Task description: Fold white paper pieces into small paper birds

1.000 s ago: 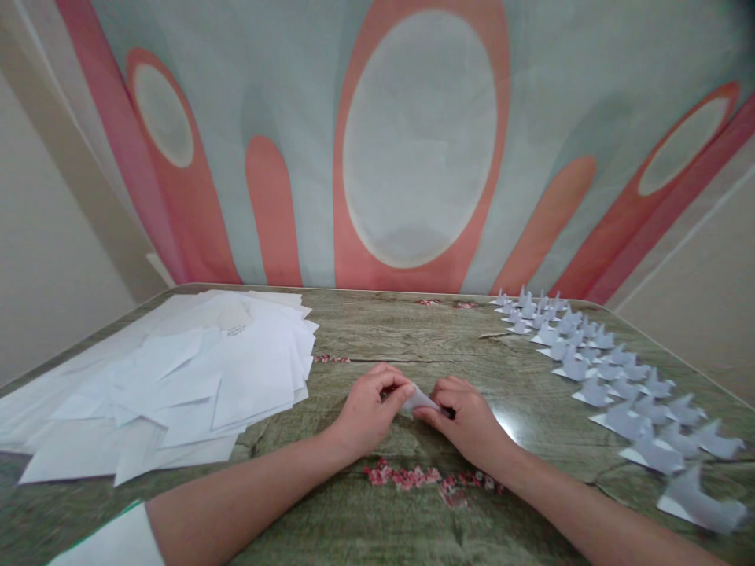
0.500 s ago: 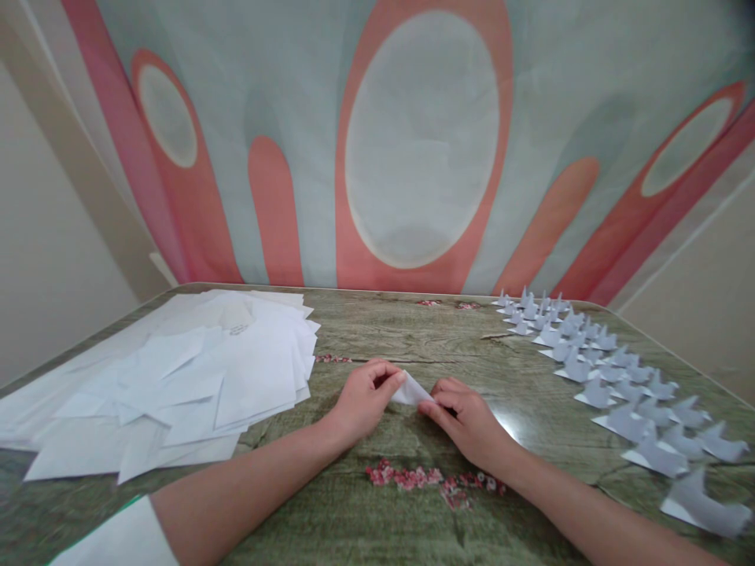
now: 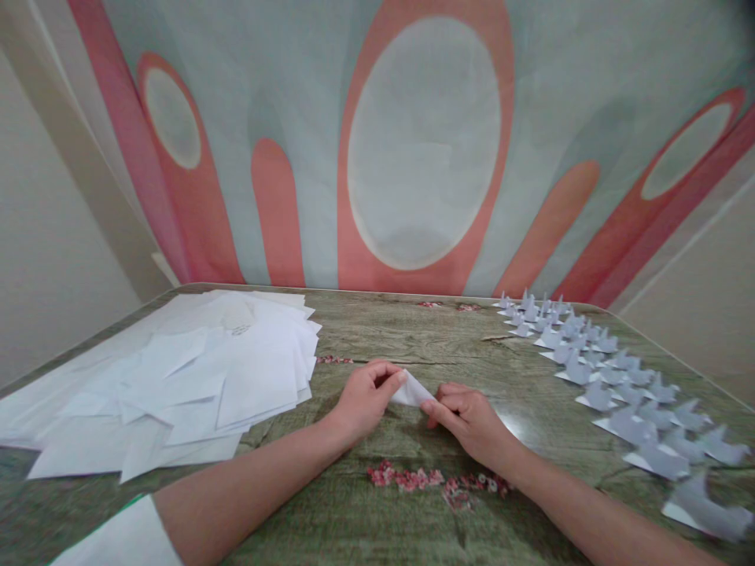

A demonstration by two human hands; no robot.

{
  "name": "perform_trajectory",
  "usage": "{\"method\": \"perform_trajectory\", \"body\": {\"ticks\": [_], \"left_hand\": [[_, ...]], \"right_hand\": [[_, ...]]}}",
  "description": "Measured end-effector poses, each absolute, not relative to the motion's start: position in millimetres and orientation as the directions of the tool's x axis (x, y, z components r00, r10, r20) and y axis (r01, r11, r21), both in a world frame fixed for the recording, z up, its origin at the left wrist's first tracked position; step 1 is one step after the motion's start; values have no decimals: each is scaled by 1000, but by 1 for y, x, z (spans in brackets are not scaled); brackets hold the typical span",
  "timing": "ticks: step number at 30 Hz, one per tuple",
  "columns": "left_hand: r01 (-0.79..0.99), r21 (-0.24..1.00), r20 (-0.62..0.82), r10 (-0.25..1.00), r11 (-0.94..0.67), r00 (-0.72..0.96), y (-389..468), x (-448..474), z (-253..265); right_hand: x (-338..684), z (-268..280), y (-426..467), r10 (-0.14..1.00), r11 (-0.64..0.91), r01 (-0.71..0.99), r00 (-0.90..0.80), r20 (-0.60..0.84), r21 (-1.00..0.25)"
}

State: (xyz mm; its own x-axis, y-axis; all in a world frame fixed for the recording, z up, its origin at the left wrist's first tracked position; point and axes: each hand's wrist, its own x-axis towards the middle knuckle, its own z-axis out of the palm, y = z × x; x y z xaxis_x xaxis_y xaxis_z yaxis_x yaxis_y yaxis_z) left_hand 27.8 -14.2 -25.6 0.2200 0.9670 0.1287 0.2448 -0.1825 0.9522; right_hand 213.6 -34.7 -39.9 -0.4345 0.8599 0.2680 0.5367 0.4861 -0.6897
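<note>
A small folded piece of white paper [image 3: 411, 391] is held just above the middle of the table [image 3: 330, 503]. My left hand [image 3: 369, 395] pinches its upper left end between thumb and fingers. At its lower right end, my right hand [image 3: 463, 414] grips the paper with the thumb on the near side and the fingers curled behind. To the right stand rows of folded paper birds [image 3: 626, 424], with the nearest paper bird [image 3: 705, 507] close to the right edge of the view.
A wide, loose pile of white paper sheets [image 3: 259, 377] covers the left side of the table. Behind the table hangs a backdrop [image 3: 318, 196] with pink and pale green shapes. Printed pink blossoms [image 3: 406, 476] decorate the tabletop.
My right hand's fingers have shifted slightly at the paper's right end, with a fingertip now showing below the thumb. The left hand keeps its pinch in nearly the same place.
</note>
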Motion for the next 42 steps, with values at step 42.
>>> {"method": "perform_trajectory", "body": {"ticks": [42], "left_hand": [[466,830,99,903,-308,419,-29,33,-17]], "right_hand": [[207,-38,-43,870,492,560,-339,358,-667]]}}
